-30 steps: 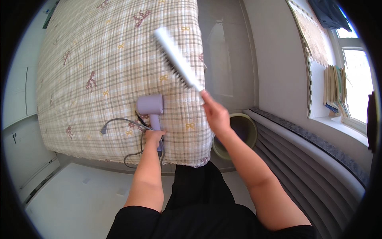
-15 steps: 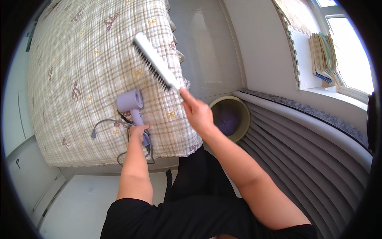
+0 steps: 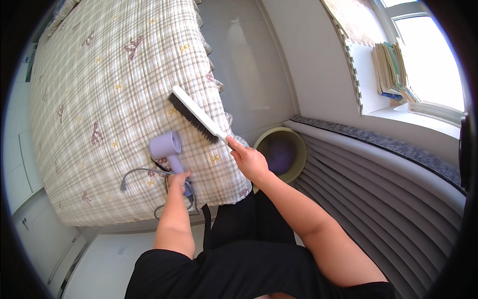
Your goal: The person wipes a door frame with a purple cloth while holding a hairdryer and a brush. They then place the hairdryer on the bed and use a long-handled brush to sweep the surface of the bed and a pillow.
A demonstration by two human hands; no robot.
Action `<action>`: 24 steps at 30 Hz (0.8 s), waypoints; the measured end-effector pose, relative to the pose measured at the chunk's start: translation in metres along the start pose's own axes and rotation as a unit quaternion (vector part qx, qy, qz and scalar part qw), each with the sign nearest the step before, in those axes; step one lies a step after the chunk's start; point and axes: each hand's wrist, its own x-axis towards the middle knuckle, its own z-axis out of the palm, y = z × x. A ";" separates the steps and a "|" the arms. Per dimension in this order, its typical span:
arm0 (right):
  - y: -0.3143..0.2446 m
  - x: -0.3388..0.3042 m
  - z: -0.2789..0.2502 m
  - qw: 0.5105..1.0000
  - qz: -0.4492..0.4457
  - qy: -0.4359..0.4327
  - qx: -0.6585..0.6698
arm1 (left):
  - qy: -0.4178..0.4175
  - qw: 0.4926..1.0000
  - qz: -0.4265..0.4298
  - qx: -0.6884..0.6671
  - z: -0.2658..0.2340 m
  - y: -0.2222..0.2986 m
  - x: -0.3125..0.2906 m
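My right hand is closed round the handle of a long white bed brush with dark bristles. The brush slants up and left over the right part of the bed, bristles toward the plaid bedspread; I cannot tell whether they touch it. My left hand grips a lilac hair dryer by its handle, at the bed's near edge. Its grey cord loops round that hand, and the plug lies on the bedspread to the left.
A round bin with something purple inside stands right of the bed's near corner. Beyond it runs a grey pleated curtain. Books stand on the windowsill at the upper right. Grey tiled floor lies between bed and wall.
The brush has swung down toward me, its far end now lower over the bedspread. My left hand keeps hold of the hair dryer. The whole view has shifted slightly.
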 end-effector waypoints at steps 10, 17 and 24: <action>-0.004 0.006 -0.006 0.999 0.017 -0.028 -0.004 | 0.007 1.000 0.002 -0.003 0.004 0.003 -0.008; -0.011 0.008 -0.010 1.000 -0.002 -0.022 0.002 | 0.016 0.999 0.048 0.008 0.003 0.015 -0.025; -0.023 0.011 -0.018 0.995 -0.086 -0.019 -0.044 | 0.031 0.999 0.016 0.026 0.003 -0.003 -0.002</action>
